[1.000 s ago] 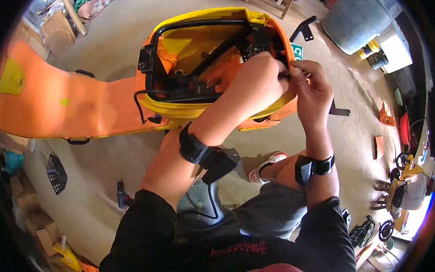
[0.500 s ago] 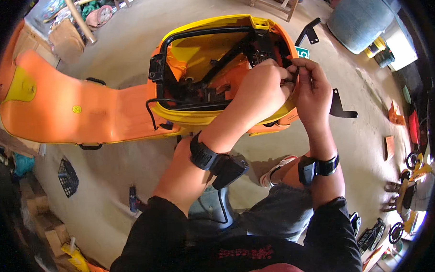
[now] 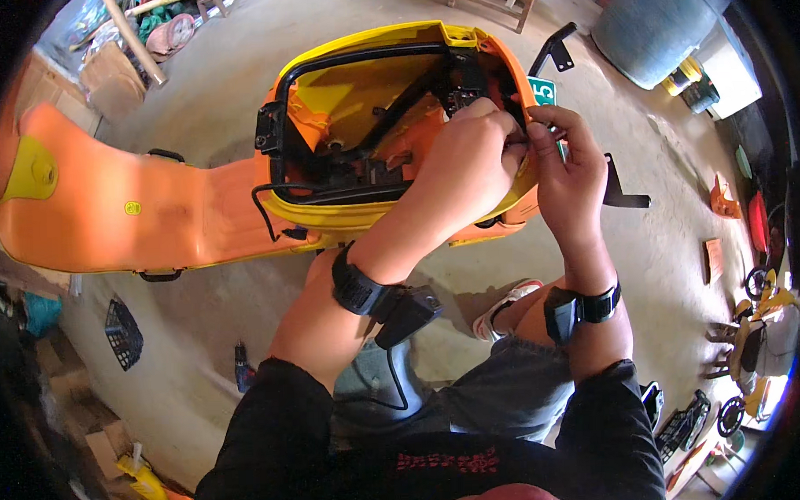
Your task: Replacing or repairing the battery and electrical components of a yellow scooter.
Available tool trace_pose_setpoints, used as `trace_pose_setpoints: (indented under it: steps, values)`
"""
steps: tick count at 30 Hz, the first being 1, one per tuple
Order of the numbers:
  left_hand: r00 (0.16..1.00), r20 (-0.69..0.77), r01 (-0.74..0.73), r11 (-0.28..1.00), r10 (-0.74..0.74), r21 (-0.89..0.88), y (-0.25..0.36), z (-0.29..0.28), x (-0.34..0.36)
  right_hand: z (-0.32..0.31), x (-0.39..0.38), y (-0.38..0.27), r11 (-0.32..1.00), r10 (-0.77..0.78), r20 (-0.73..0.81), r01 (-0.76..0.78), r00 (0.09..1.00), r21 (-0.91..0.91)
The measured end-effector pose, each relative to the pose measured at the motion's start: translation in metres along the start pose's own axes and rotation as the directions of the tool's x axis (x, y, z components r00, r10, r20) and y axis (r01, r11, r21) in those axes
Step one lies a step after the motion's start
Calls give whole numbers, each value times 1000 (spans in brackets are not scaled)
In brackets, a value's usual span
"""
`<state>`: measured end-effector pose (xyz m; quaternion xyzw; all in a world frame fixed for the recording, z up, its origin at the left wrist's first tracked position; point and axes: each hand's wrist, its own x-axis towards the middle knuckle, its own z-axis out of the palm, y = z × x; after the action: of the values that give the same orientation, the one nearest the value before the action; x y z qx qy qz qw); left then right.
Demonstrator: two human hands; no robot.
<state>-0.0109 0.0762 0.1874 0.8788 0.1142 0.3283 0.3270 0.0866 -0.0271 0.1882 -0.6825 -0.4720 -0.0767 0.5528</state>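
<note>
An orange and yellow scooter body shell (image 3: 363, 214) lies in front of me, its top open to show black framing (image 3: 382, 118) and dark fittings inside. At the opening's right edge, my left hand (image 3: 476, 150) is closed, fingertips tucked against the inside of the rim; what they hold is hidden. My right hand (image 3: 569, 160) pinches at that same rim from outside, thumb and forefinger almost meeting my left fingers; the small piece between them is too hidden to name. Just behind them are a green plate (image 3: 542, 90) and a bent black bracket (image 3: 621, 189).
A long orange panel (image 3: 100, 225) extends left. A black grille (image 3: 124, 335) and a drill (image 3: 243, 370) lie on the concrete floor (image 3: 182, 319). A blue-grey barrel (image 3: 639, 34) stands back right, a wooden stand (image 3: 488, 4) behind, small yellow vehicles (image 3: 760, 343) at right.
Both hands stay at the right rim, with small shifts of the fingers and of my left wrist. The whole view has shifted slightly as my head moved.
</note>
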Motion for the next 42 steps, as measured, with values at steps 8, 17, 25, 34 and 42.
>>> trace_pose_setpoints:
  steps: [8,17,25,34,42]
  values:
    - [990,-36,-127,982,133,138,2,1,-4,3,-2,-1,997,-35,3,34,999,62]
    - [982,-124,-137,990,139,24,9,5,-3,4,-3,5,943,-6,-93,37,996,330]
    - [1000,-4,9,974,-10,-225,4,2,-6,-2,0,2,777,282,-13,-220,959,590]
    - [901,-73,252,651,-429,-716,5,-21,-3,-4,10,33,618,448,-68,-253,892,745]
    - [634,237,228,-115,-736,-967,-33,-45,-7,6,12,34,823,354,-158,-227,922,521]
